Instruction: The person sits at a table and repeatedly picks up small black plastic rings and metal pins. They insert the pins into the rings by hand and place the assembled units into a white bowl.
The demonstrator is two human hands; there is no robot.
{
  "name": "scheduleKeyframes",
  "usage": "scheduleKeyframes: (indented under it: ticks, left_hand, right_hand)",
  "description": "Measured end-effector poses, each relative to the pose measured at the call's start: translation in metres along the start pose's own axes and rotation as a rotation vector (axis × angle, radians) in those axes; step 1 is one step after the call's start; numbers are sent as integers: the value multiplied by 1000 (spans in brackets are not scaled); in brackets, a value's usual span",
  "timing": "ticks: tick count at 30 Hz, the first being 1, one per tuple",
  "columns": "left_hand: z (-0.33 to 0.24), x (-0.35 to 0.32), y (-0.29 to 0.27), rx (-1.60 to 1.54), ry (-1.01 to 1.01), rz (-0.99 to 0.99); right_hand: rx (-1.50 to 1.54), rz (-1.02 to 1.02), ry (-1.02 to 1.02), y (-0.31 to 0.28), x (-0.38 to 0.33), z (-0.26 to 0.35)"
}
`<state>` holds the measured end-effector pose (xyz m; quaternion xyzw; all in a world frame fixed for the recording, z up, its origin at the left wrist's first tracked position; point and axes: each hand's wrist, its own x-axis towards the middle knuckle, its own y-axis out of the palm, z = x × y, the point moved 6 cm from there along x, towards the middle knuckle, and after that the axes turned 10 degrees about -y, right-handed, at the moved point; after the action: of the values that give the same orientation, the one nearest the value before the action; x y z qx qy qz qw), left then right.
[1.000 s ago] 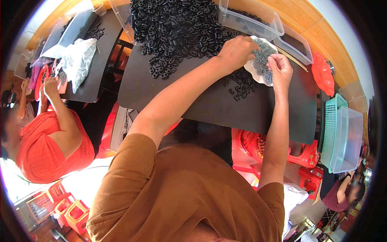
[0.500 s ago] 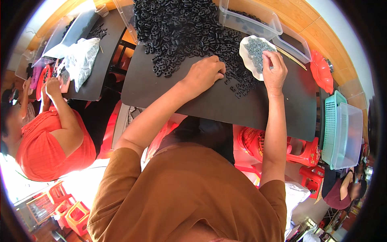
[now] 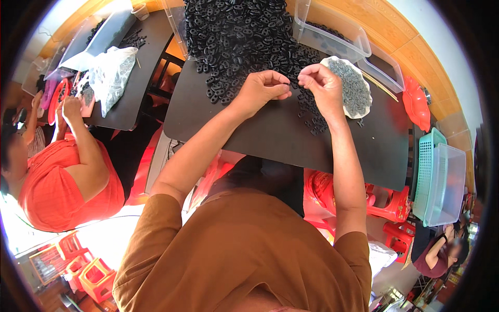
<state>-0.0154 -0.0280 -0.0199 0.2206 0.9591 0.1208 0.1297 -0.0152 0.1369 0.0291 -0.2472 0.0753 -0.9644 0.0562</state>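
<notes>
My left hand (image 3: pixel 262 93) is closed in a pinch above the dark table (image 3: pixel 249 135). A small black piece (image 3: pixel 287 84) shows at its fingertips. Facing it a short way to the right, my right hand (image 3: pixel 327 94) has thumb and index finger pressed together; anything between them is too small to make out. Behind the hands lies a big heap of black plastic pieces (image 3: pixel 236 36) with two holes each. Smaller black clips (image 3: pixel 310 117) are scattered under and beside my right hand. A white scalloped dish (image 3: pixel 368 112) full of tiny grey parts (image 3: pixel 351 86) is right of that hand.
Clear plastic bins (image 3: pixel 332 39) stand along the far side, with thin sticks (image 3: pixel 382 86) by the dish. A red tray (image 3: pixel 416 104) and a green basket (image 3: pixel 426 171) are at the right. At the left, a person in red (image 3: pixel 67 182) works at another table.
My right hand has left the grey parts in the dish and moved left towards my left hand. My left hand has turned, bringing a small black piece into sight at its fingertips.
</notes>
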Motion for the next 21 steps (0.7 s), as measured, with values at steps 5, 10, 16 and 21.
scheduleKeyframes:
  ticks: [5, 10, 16, 21]
  left_hand:
    - [0, 3, -2, -125, 8, 4]
    - [0, 3, -4, -89, 46, -25]
    - [-6, -2, -4, 27, 83, -72]
    - [-9, -5, -3, 45, 96, -88]
  right_hand:
    - [63, 45, 82, 13, -4, -2]
    - [14, 42, 31, 7, -7, -5]
    - [19, 50, 23, 11, -8, 2]
    - [-72, 68, 26, 11, -9, 2]
